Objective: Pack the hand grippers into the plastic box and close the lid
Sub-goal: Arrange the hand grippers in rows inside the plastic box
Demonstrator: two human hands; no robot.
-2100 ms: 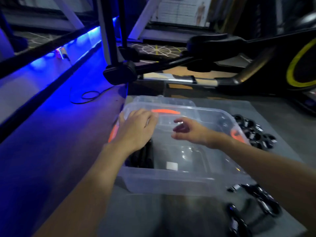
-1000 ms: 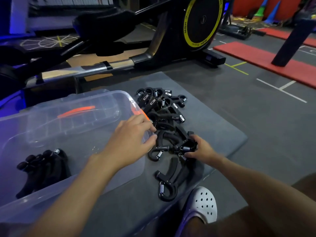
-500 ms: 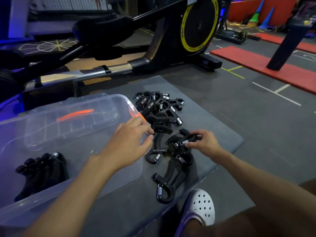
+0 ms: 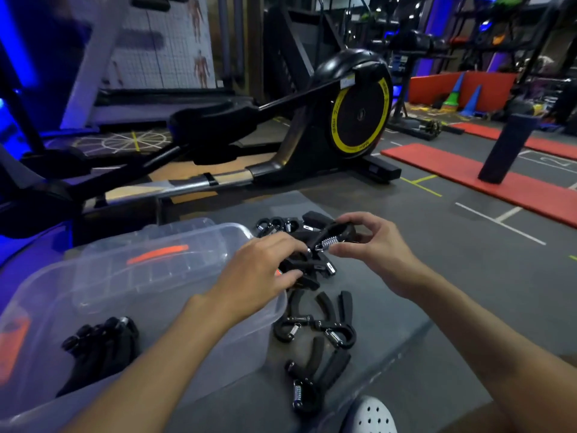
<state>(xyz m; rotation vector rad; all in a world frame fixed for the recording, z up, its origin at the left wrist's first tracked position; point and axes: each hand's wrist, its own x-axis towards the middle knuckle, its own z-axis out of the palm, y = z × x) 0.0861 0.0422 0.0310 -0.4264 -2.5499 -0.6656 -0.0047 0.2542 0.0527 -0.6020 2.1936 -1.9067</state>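
White clog [image 4: 371,415] (perforated toe), bare forearms [image 4: 162,354].

Open-topped plastic box [image 4: 243,354], roomy inside past the packed grippers [image 4: 100,342] at its near-left corner; just right of it, loose hand grippers [image 4: 315,326] crowding the approach.

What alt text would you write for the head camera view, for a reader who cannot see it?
The left hand and the right hand hold a black hand gripper with a steel spring above a pile of loose black hand grippers on a grey mat. Beside it, a clear plastic box stands open, with several grippers inside.
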